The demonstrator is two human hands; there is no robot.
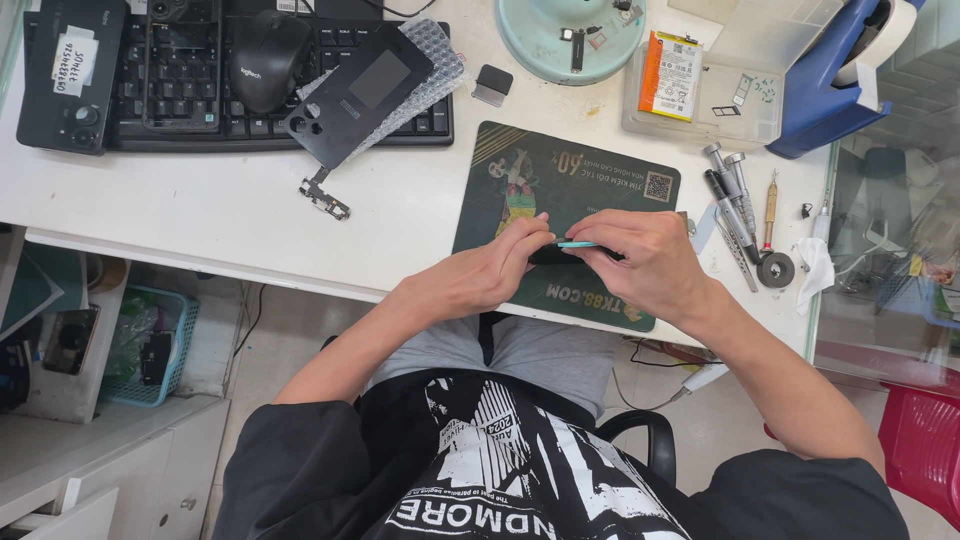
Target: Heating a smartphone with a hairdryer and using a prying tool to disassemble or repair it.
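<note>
Head view looks down on a white surface [230, 215] with a dark green work mat [590, 170] near its front edge. Behind the mat lies a black keyboard [200, 110], and on it rest a black mouse [265, 60], a black phone back cover [355, 92] over a strip of bubble wrap [440, 60], and, at the far left, a dark phone with a white label [68, 72]. A round pale-green tray [545, 35] sits at the back edge, with a clear plastic box [745, 95] holding an orange-edged battery [672, 62] beside it and a blue tape dispenser [835, 85] further right. Several screwdrivers [730, 190] lie just right of the mat, close to the right hand [655, 265]. A small circuit part [325, 197] lies left of the mat, well apart from the hands.

Over the mat's middle, the left hand [485, 275] and right hand meet. Between them is a small dark part [548, 256], mostly hidden by the fingers [530, 238] of both hands, resting on or just above the mat. The left fingers are closed on its left end. The right fingers pinch a thin teal tool [577, 244], its tip at the dark part.
</note>
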